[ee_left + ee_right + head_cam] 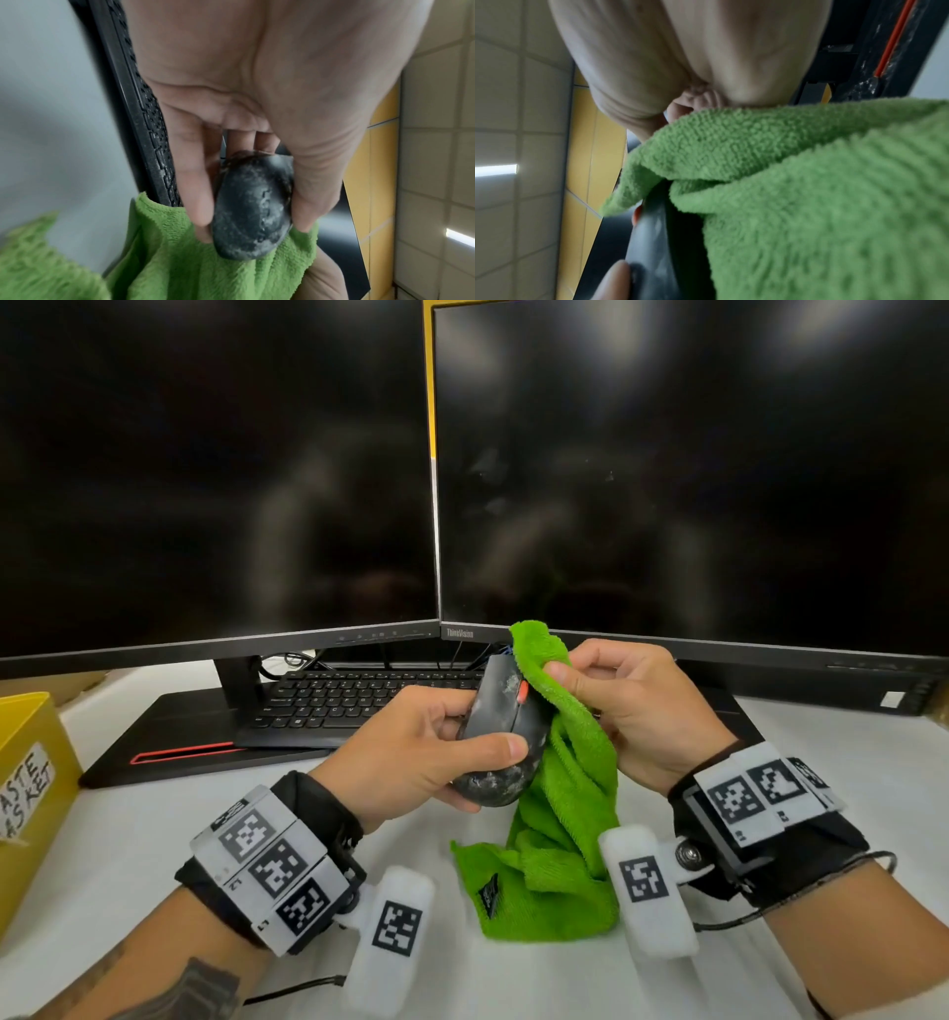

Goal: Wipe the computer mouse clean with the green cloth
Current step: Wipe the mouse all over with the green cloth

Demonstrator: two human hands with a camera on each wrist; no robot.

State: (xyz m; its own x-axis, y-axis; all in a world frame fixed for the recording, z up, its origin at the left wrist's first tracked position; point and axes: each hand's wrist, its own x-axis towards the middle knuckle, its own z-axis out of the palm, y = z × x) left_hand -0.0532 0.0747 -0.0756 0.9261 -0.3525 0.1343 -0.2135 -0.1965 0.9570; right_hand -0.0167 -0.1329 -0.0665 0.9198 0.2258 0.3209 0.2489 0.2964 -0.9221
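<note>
A black computer mouse [500,737] with whitish smears and a red scroll wheel is lifted above the desk. My left hand [436,747] grips it, thumb on the near side and fingers behind. The left wrist view shows the same mouse [253,211] pinched between thumb and fingers. My right hand [621,706] holds the upper part of the green cloth [560,803] against the mouse's right side. The cloth's lower end hangs to the white desk. In the right wrist view the cloth [808,192] fills most of the picture, and the mouse [654,243] shows beside it.
Two dark monitors [667,469] stand close behind my hands, with a black keyboard [359,695] under them. A yellow waste basket [31,788] sits at the left edge. The white desk [462,978] extends toward me.
</note>
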